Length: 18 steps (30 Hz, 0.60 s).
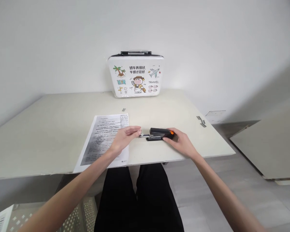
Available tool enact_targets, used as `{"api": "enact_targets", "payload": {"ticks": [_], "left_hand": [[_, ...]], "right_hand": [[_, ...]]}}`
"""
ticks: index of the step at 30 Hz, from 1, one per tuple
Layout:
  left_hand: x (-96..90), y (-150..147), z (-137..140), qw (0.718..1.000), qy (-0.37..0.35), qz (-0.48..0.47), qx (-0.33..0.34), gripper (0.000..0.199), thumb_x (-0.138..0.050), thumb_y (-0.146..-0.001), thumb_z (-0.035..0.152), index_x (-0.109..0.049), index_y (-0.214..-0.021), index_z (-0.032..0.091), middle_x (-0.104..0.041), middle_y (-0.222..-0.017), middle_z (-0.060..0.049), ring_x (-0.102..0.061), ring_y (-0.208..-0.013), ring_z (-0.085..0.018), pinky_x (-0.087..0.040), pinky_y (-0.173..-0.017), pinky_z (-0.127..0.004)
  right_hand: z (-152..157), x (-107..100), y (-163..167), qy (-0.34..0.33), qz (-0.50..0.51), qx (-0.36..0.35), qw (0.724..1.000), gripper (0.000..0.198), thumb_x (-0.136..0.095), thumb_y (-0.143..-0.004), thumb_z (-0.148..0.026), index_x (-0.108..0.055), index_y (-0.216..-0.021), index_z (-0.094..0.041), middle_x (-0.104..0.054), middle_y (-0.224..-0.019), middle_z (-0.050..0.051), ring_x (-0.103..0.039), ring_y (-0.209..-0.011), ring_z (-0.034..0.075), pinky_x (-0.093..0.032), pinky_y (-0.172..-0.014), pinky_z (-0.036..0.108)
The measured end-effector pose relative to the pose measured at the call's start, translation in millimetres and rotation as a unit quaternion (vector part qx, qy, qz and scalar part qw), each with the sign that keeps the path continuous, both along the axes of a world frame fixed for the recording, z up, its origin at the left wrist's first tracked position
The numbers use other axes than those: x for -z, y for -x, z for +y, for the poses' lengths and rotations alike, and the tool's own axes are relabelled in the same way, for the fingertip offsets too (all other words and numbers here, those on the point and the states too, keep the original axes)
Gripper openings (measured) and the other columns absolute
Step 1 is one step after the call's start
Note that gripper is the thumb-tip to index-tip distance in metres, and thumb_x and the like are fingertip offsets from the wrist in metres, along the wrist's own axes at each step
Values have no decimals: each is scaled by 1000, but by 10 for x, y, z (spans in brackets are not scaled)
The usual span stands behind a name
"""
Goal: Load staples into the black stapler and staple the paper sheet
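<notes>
A black stapler [159, 132] with an orange part at its rear lies on the table, its metal staple tray [145, 136] slid out toward the left. My right hand [181, 141] grips the stapler's rear end, thumb in front and fingers behind. At the tip of the tray, my left hand [126, 137] pinches a small silvery piece [141, 134] that looks like a strip of staples; the fingertips partly hide it. Below my left hand and forearm lies a printed sheet of paper [103, 129], partly covered by them.
Several loose staple strips [201, 121] lie near the right edge of the table [50, 129], and a small grey strip [123, 110] lies beyond the paper. A white cartoon-printed case [137, 77] stands against the wall. A perforated stool or basket [87, 212] is below left.
</notes>
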<state>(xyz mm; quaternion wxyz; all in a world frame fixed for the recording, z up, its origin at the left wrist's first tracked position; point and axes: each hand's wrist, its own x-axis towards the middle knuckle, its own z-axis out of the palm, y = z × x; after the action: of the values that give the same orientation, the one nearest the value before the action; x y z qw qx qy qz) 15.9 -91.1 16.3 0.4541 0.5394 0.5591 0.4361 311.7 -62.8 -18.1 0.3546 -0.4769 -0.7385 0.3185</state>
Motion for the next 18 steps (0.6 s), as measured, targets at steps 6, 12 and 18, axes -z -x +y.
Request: {"api": "enact_targets", "payload": {"ticks": [6, 12, 18], "left_hand": [[-13, 6, 41, 999, -17, 37, 15, 31, -82, -84, 39, -79, -112, 26, -82, -111, -3, -78, -105, -24, -55, -110, -46], [46, 15, 40, 992, -69, 101, 6, 26, -83, -84, 41, -80, -104, 25, -82, -101, -2, -77, -100, -24, -57, -104, -43], [120, -8, 28, 984, -111, 140, 15, 27, -82, -86, 46, -79, -102, 25, -81, -101, -2, -75, -93, -21, -60, -93, -37]], "right_hand": [[10, 0, -15, 4, -3, 4, 1000, 38, -70, -91, -48, -68, -122, -26, -75, -125, 7, -70, -115, 29, -55, -102, 44], [20, 28, -32, 3, -12, 9, 1000, 40, -71, -91, -49, -68, -124, -27, -75, -125, 7, -70, -115, 30, -54, -102, 45], [27, 28, -27, 4, -11, 6, 1000, 40, -71, -92, -50, -68, -124, -27, -75, -125, 8, -70, -114, 30, -55, -101, 46]]}}
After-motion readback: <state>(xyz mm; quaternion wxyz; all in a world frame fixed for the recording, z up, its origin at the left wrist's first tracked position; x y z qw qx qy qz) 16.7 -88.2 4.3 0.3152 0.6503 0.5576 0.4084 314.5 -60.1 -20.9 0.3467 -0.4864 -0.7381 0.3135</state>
